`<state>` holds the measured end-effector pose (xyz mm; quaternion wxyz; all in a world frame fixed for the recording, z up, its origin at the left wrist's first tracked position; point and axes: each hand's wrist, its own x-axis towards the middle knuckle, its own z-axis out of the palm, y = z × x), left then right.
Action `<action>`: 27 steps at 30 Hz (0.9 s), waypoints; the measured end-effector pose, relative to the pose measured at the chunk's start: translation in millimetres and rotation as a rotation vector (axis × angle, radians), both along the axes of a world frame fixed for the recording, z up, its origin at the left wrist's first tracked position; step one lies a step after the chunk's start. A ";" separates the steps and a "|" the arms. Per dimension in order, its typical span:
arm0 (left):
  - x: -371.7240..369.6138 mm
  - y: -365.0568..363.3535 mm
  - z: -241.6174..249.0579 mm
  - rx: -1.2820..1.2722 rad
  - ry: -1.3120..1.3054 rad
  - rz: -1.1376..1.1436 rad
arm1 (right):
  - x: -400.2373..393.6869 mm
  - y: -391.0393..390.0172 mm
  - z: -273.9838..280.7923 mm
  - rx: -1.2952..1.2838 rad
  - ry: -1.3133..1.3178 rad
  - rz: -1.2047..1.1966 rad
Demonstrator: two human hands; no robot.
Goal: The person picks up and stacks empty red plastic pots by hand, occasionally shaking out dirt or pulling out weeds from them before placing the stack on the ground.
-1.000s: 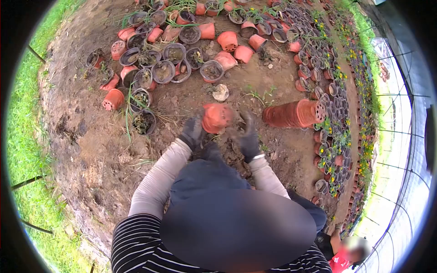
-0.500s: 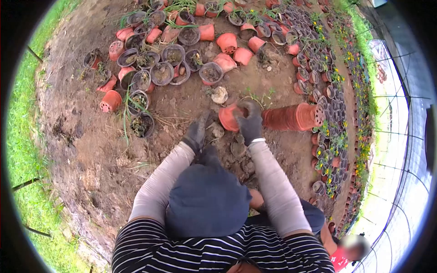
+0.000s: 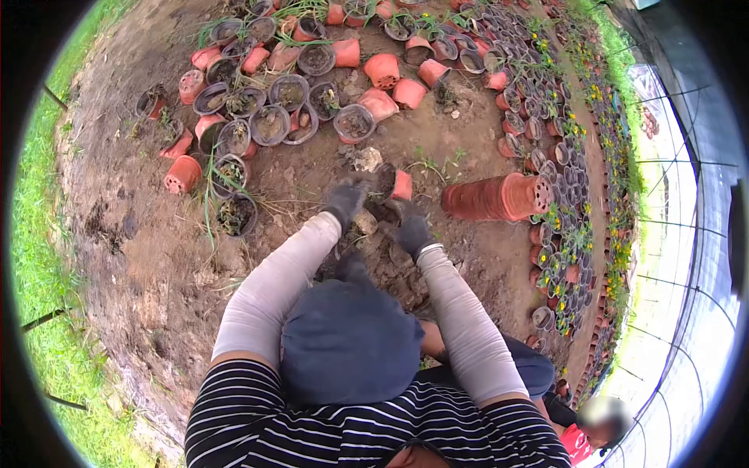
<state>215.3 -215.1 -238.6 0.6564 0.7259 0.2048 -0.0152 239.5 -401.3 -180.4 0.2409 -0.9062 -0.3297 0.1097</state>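
Note:
My right hand (image 3: 411,232), in a dark glove, is closed on the near edge of a reddish plastic plant pot (image 3: 401,186). The pot is tilted, its dark mouth turned to the left. Just left of the pot, my gloved left hand (image 3: 346,201) is low over the soil, fingers stretched out and somewhat blurred, with nothing visible in them. Between the hands lies a pale clod of soil (image 3: 364,223). A long stack of nested reddish pots (image 3: 491,197) lies on its side to the right. Another pale clod (image 3: 367,160) sits beyond the hands.
Many tipped pots, some holding soil, lie ahead and left, such as one reddish pot (image 3: 183,174). Rows of dark pots with yellow flowers (image 3: 573,187) run along the right. A person in red (image 3: 579,444) is at lower right. Netting (image 3: 686,257) borders the right side.
The pot in my right hand has turned from lying beside the stack's end to tilted with its mouth leftward. My right hand has drawn back, away from the stack; my left hand moved slightly.

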 end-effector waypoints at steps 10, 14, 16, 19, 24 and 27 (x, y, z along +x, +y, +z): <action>17.4 -18.0 -7.9 -1.079 -0.144 0.106 | 3.8 2.7 25.0 0.304 -0.070 -0.213; -7.1 -16.5 15.4 -1.474 -0.108 0.047 | 2.1 28.5 45.6 0.413 -0.079 -0.126; -11.8 -15.0 17.0 -1.281 -0.191 -0.015 | 2.4 32.4 43.0 0.489 0.152 -0.159; -13.4 -9.1 13.7 -1.069 -0.173 -0.062 | 2.1 40.6 67.3 0.556 0.180 -0.245; -40.5 -6.6 21.4 -0.980 0.144 0.188 | 15.9 6.5 145.8 0.634 -0.140 -0.399; -60.1 1.8 7.6 -0.963 0.170 0.247 | 33.8 -41.9 189.8 0.778 -0.209 -0.462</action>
